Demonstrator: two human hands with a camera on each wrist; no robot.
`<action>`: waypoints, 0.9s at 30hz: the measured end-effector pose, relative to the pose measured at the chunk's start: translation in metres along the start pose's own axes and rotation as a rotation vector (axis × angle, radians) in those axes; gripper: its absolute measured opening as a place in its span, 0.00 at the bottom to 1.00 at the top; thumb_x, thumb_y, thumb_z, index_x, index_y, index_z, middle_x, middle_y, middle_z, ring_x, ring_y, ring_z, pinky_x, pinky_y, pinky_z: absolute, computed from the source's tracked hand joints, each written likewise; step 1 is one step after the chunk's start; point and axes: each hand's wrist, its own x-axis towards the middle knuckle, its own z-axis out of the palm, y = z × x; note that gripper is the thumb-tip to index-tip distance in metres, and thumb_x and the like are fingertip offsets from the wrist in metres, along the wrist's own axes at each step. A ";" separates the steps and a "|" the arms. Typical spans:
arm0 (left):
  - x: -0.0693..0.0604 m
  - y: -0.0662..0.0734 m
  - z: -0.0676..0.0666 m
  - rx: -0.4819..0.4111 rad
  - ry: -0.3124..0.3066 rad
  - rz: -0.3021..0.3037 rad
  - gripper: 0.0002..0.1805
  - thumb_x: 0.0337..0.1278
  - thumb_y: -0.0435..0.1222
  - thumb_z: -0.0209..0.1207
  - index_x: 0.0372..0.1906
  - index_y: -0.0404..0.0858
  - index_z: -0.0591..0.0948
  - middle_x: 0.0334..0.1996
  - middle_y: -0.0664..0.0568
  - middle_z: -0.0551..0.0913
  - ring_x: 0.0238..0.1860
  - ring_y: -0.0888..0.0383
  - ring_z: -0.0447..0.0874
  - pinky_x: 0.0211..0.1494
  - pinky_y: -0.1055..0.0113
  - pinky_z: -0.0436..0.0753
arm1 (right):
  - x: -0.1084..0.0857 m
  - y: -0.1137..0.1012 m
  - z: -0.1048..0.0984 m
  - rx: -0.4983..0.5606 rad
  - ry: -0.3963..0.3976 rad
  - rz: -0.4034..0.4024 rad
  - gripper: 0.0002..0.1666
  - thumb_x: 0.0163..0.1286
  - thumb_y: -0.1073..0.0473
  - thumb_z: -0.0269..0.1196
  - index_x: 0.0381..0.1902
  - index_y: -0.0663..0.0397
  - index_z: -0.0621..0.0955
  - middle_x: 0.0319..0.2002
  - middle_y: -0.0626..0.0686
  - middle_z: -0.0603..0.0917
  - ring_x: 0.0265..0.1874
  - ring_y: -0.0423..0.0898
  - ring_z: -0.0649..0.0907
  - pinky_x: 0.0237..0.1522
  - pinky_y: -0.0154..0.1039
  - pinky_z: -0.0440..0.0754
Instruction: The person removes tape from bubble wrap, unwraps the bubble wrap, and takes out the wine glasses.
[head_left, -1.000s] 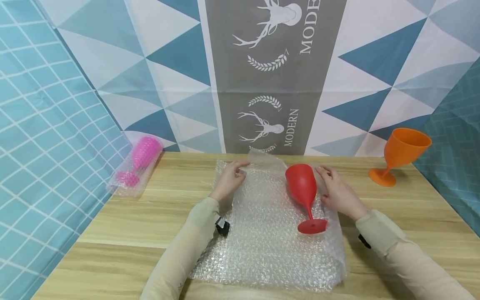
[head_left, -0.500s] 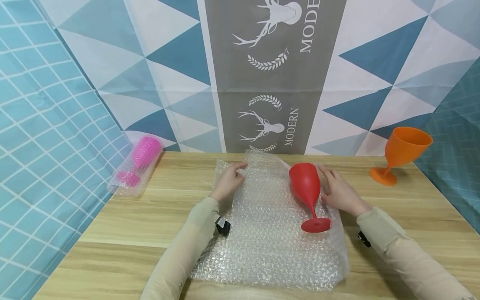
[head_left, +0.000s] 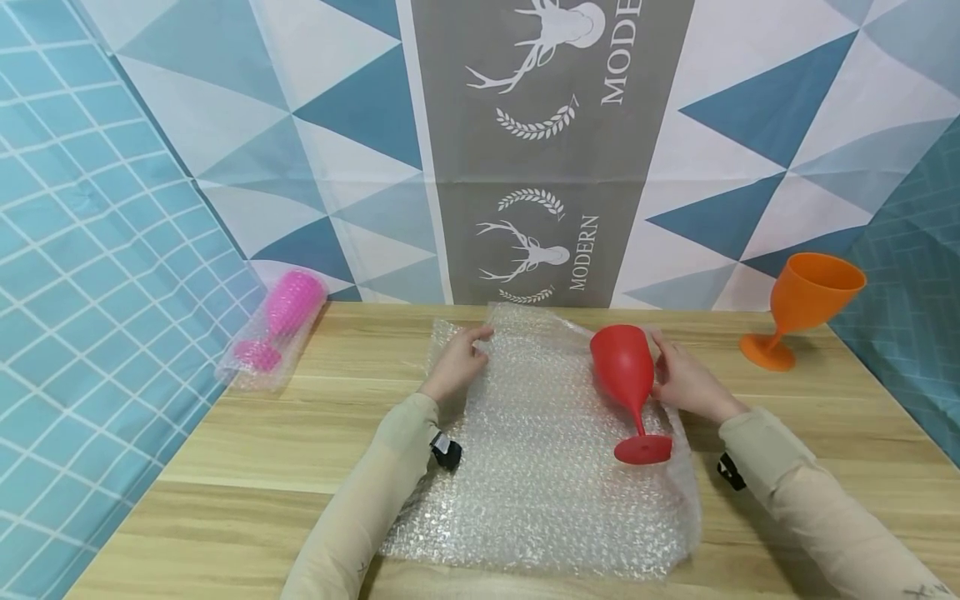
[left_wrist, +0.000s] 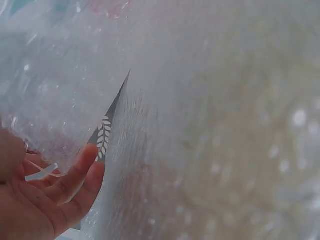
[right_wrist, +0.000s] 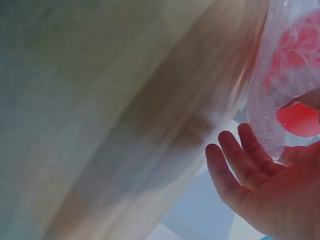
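Note:
A red goblet (head_left: 622, 367) lies on its side on a sheet of bubble wrap (head_left: 540, 467), its mouth toward the back and its round foot toward the front. My right hand (head_left: 688, 382) is at the goblet's right; in the right wrist view, thumb and index finger pinch the bubble wrap's edge while the other fingers stretch out. Part of the goblet shows red through the wrap (right_wrist: 295, 55) there. At the sheet's left side, my left hand (head_left: 456, 362) holds the wrap's edge between thumb and fingers. The left wrist view is mostly filled by blurred bubble wrap (left_wrist: 55, 85).
An orange goblet (head_left: 813, 292) stands upright at the back right of the wooden table (head_left: 247, 467). At the back left lies a pink goblet (head_left: 292, 304) wrapped in bubble wrap. A patterned backdrop (head_left: 360, 100) rises behind the table, with blue tiled sheets on both sides.
The red goblet has shifted a little to the right on the bubble wrap, and my right hand has moved right as well. The left hand stays nearly in place.

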 end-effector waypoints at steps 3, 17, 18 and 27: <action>0.000 0.000 0.000 0.006 -0.008 -0.011 0.28 0.48 0.22 0.51 0.60 0.33 0.69 0.55 0.42 0.73 0.22 0.61 0.68 0.25 0.72 0.73 | 0.002 0.003 0.000 0.031 -0.014 -0.007 0.54 0.47 0.68 0.63 0.68 0.70 0.47 0.28 0.57 0.73 0.26 0.48 0.71 0.27 0.37 0.73; 0.001 -0.003 -0.001 0.077 -0.027 -0.021 0.29 0.46 0.23 0.51 0.60 0.34 0.69 0.55 0.42 0.74 0.27 0.59 0.70 0.28 0.72 0.73 | 0.007 0.015 -0.004 0.158 -0.117 0.081 0.54 0.49 0.66 0.63 0.67 0.74 0.46 0.38 0.67 0.75 0.31 0.51 0.75 0.32 0.41 0.78; 0.001 -0.003 -0.001 0.077 -0.029 -0.023 0.29 0.46 0.24 0.51 0.60 0.34 0.69 0.55 0.42 0.74 0.28 0.58 0.71 0.28 0.72 0.73 | 0.007 0.016 -0.005 0.172 -0.129 0.084 0.53 0.50 0.66 0.62 0.67 0.74 0.46 0.40 0.68 0.74 0.33 0.52 0.75 0.33 0.42 0.78; 0.002 -0.004 -0.002 0.071 -0.041 -0.026 0.29 0.47 0.24 0.51 0.60 0.33 0.69 0.55 0.41 0.74 0.34 0.54 0.75 0.31 0.70 0.76 | 0.007 0.024 -0.013 0.245 -0.259 0.090 0.51 0.54 0.64 0.59 0.67 0.72 0.44 0.49 0.75 0.69 0.43 0.60 0.74 0.43 0.52 0.78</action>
